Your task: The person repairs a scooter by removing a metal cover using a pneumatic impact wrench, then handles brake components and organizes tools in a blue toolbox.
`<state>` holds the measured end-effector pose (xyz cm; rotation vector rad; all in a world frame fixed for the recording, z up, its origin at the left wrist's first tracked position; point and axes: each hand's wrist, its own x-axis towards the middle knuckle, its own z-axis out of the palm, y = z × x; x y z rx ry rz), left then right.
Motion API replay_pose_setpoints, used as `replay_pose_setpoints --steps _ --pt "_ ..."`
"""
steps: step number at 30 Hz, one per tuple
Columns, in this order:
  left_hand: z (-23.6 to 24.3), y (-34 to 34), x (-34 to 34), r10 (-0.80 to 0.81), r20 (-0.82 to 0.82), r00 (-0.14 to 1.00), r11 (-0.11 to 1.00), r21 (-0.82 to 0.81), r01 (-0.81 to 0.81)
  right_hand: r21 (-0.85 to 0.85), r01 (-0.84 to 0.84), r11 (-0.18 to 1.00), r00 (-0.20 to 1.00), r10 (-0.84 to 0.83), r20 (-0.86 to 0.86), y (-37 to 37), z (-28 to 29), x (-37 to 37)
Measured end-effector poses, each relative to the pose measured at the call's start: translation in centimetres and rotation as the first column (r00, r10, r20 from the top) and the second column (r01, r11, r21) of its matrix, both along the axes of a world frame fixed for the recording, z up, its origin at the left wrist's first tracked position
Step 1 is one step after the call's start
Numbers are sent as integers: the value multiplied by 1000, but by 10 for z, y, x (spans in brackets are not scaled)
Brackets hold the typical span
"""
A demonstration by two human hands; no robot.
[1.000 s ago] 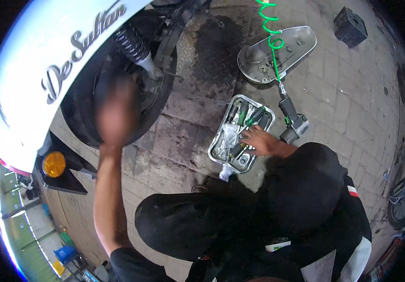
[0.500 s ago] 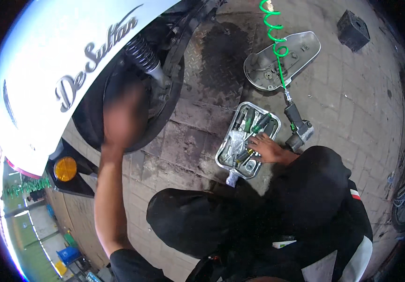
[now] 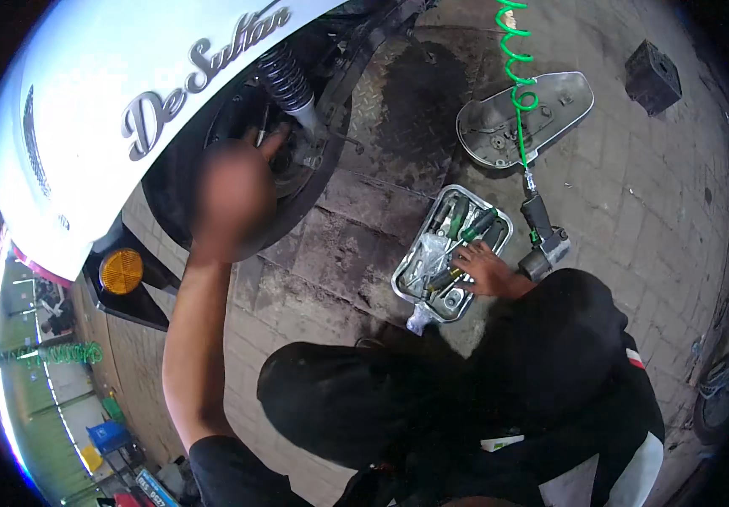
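Observation:
My left hand (image 3: 233, 194), mostly blurred, reaches into the white scooter's (image 3: 85, 84) rear wheel (image 3: 170, 220). Its fingertips show beside a small metal part below the black shock absorber (image 3: 284, 84); whether they grip it is unclear. My right hand (image 3: 483, 272) rests with fingers apart on tools in a shallow metal tray (image 3: 417, 237), among green-handled screwdrivers (image 3: 478, 225), a clear plastic bag (image 3: 429, 260) and small parts. An air impact wrench (image 3: 546, 252), joined to a coiled green hose (image 3: 523, 98), lies just right of the tray.
A metal cover (image 3: 567, 114) lies beyond the tray on the paving, with a black block (image 3: 652, 76) farther right. A diamond-plate panel (image 3: 364, 127) is by the wheel. An orange reflector (image 3: 121, 271) sticks out left, my black-clad knees are below, and another wheel (image 3: 711, 406) is at far right.
My left hand has shifted slightly, and its fingertips now show near the hub. My right hand stays in the tray. The whole view has shifted a little, the floor items appearing farther right.

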<state>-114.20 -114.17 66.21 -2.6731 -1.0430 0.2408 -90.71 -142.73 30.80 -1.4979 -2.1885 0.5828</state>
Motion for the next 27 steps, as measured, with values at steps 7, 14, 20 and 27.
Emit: replay_pose_setpoints --steps 7,14,20,27 --pt "-14 -3 -24 -45 146 988 993 113 28 -128 16 992 998 -8 58 1 4 -6" --pt "2 12 6 -110 -34 993 992 54 112 43 -2 999 1000 2 -3 -2 -6 0" --pt "11 -1 -23 -150 76 986 978 161 136 -52 -4 999 1000 4 -14 1 0 -11" --pt "-5 -20 -7 -85 54 995 970 232 70 -129 -8 992 1000 11 23 6 0 -3"
